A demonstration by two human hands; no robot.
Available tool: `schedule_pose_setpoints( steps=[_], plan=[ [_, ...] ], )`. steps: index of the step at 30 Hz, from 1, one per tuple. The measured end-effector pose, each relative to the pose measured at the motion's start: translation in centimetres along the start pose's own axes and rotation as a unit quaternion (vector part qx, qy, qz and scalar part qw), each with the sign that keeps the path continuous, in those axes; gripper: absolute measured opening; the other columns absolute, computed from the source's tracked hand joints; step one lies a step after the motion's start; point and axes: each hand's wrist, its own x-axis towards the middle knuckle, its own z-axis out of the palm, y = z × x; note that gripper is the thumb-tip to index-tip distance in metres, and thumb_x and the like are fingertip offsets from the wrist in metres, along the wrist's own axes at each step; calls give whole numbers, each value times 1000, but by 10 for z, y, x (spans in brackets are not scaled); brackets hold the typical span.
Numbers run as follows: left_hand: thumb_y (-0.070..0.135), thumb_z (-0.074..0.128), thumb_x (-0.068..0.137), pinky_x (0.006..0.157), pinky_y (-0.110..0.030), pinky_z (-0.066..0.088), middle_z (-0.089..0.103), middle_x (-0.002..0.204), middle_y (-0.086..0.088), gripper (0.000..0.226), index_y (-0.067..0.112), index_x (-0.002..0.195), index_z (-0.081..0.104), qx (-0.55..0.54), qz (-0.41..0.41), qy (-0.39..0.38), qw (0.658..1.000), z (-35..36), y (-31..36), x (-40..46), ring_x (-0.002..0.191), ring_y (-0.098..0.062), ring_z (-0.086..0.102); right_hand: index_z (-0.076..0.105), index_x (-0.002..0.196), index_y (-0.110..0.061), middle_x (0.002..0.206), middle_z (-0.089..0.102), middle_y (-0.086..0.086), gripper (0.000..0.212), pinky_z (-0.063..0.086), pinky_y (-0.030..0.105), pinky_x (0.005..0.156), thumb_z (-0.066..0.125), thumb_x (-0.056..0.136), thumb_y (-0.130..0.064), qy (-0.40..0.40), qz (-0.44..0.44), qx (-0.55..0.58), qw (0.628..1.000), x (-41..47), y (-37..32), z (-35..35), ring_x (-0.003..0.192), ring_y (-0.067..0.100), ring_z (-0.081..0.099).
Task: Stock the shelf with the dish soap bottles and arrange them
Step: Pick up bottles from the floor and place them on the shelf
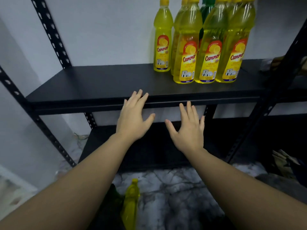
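Observation:
Several yellow "Cammer" dish soap bottles (211, 47) stand upright in a cluster on the right part of the black shelf (103, 80); one yellow bottle (162, 40) stands slightly apart at their left, and a green bottle (205, 9) shows behind them. My left hand (134, 118) is held out flat with spread fingers, fingertips over the shelf's front edge. My right hand (189, 128) is also flat and empty, just below that edge. On the floor between my arms lies another yellow bottle (131, 201) beside a dark green one (113, 200).
The shelf unit has black perforated metal posts (49, 32) and a lower black shelf (149, 151). The left half of the upper shelf carries no bottles. A marble-patterned floor (174, 196) lies below. Cardboard and dark items (285, 161) sit at the right.

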Motion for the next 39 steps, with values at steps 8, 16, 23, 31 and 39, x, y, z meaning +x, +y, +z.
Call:
schedule_pose_setpoints(
  steps=[8, 16, 23, 31, 39],
  plan=[
    [61, 56, 99, 131, -52, 9, 9, 176, 2, 92, 26, 168, 7, 30, -148, -102, 983, 33, -47, -82, 162, -16, 3, 10, 164, -30, 173, 7, -3, 90, 2, 52, 127, 26, 93, -82, -116, 13, 46, 992, -46, -25, 62, 158, 15, 1],
    [73, 61, 89, 128, -58, 13, 11, 175, -9, 110, 25, 169, 3, 106, -303, -185, 929, 44, -103, -169, 161, -30, 9, -7, 164, -30, 173, 6, 3, 97, 8, 52, 127, 21, 90, -85, -260, 24, 13, 965, -104, -30, 129, 158, 24, 8],
    [59, 79, 84, 118, -52, 38, 28, 166, -14, 103, 29, 166, 22, 84, -381, -370, 843, 29, -145, -208, 149, -38, 35, -12, 163, -31, 173, 3, 2, 98, 12, 53, 125, 23, 90, -86, -369, 34, -32, 928, -143, -41, 179, 158, 25, 8],
    [44, 81, 87, 75, -32, 46, 67, 110, 1, 55, 29, 131, 51, 14, -394, -273, 877, 37, -163, -243, 96, -24, 62, -3, 165, -28, 169, 22, 7, 98, 29, 52, 116, 30, 91, -84, -423, 65, -67, 901, -177, -43, 221, 151, 31, 28],
    [43, 85, 81, 77, -29, 46, 68, 103, 5, 41, 29, 113, 64, -125, -518, -213, 819, 51, -186, -253, 97, -18, 64, -1, 164, -17, 161, 35, 14, 109, 39, 46, 111, 48, 89, -79, -470, 128, -56, 871, -224, -39, 264, 142, 38, 39]
  ],
)
